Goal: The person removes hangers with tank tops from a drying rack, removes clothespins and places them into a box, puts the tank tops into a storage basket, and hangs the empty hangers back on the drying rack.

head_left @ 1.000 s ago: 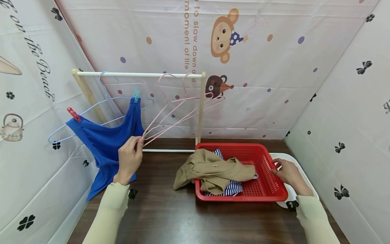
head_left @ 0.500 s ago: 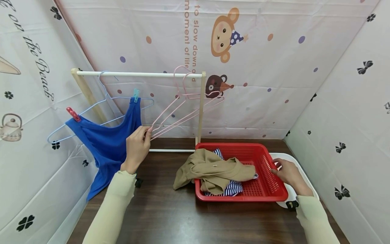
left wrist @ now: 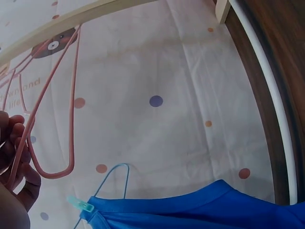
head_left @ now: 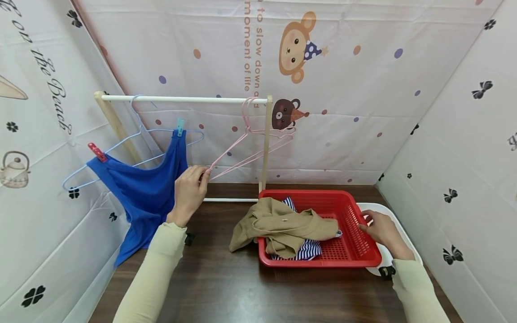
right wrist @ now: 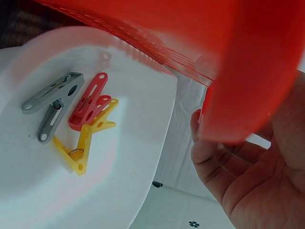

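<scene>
My left hand pinches the left ends of the pink clothes hangers, whose hooks sit together at the right end of the white rail. In the left wrist view the fingers curl around the pink wire. To the left, a blue garment hangs from a light blue hanger by a red clothespin and a teal clothespin. With its thumb on the inner side, my right hand grips the right rim of the red basket.
A tan garment and a navy-striped cloth lie in the basket, the tan one spilling over its left side. A white tray beside the basket holds grey, red and yellow clothespins. Printed cloth walls enclose the table.
My left hand has moved right and slightly up. The nearer pink hanger's hook has slid right along the rail to meet the other one. The right hand stays on the basket rim.
</scene>
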{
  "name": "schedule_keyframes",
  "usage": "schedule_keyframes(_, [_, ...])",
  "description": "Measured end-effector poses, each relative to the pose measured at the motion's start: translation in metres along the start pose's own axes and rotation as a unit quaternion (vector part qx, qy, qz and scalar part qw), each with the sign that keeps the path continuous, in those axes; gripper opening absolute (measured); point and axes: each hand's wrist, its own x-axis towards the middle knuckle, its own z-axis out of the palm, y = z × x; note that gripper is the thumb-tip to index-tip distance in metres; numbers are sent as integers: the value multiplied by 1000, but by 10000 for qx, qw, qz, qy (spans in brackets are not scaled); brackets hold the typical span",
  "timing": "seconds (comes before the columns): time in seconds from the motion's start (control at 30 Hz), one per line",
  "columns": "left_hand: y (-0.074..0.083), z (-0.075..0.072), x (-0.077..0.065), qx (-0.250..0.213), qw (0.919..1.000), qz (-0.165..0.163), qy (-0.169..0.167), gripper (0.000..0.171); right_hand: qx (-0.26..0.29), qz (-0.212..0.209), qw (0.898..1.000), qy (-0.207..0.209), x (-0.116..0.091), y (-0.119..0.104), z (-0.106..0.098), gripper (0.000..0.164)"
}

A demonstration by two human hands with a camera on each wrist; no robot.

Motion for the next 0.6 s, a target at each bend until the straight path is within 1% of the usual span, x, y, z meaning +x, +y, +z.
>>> schedule_keyframes(0.13, [0,-1,0,-24,9999,-85,-104,17,-33,28,10000,20,1,0,1,44])
schedule_keyframes(0.27, [1,-6,0,18,9997,-113,-212,21,-41,33,10000,9,0,0,0,44])
schedule_keyframes(0.33, [3,-9,0,39,9998,-81,-182,22,-22,42,10000,-21,0,0,-1,44])
schedule_keyframes(0.47, [9,-16,3,12,10000,53,16,25,47,101,9999,-96,0,-2,-1,45])
schedule_keyframes(0.53, [14,-20,3,-82,9998,148,109,24,75,109,9998,-129,-1,-2,-2,46])
schedule_keyframes(0.6, [19,-22,3,-256,9994,208,127,23,97,115,9998,-141,-1,-2,-2,46])
